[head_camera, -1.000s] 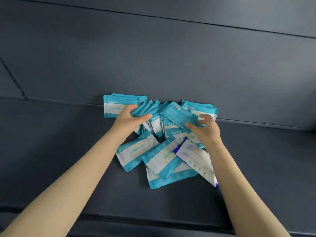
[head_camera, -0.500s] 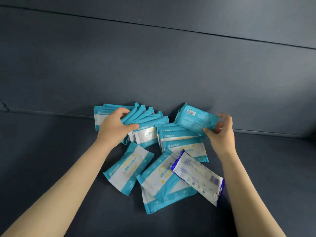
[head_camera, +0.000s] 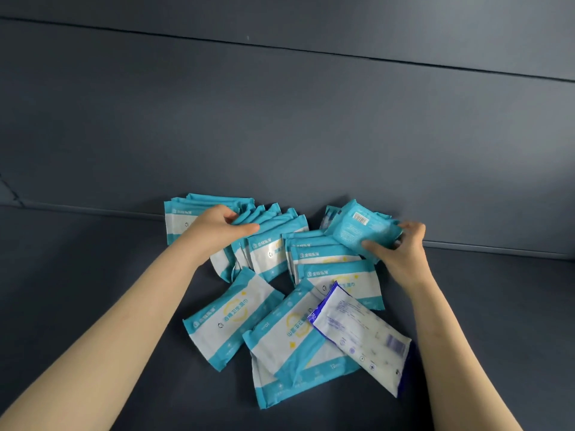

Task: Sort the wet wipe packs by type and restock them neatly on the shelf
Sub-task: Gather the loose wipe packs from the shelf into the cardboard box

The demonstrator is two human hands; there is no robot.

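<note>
Right hand (head_camera: 401, 253) grips teal pack (head_camera: 361, 231) — barcode up

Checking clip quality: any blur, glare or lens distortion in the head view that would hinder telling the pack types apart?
Head view: even, dim light with no glare; the wall seam bows from the wide lens; pack print is soft, but the purple-edged pack stands out from the teal packs; right hand slightly blurred.

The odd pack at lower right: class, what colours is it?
White with dark blue-purple edges, clearest in the head view.
</note>
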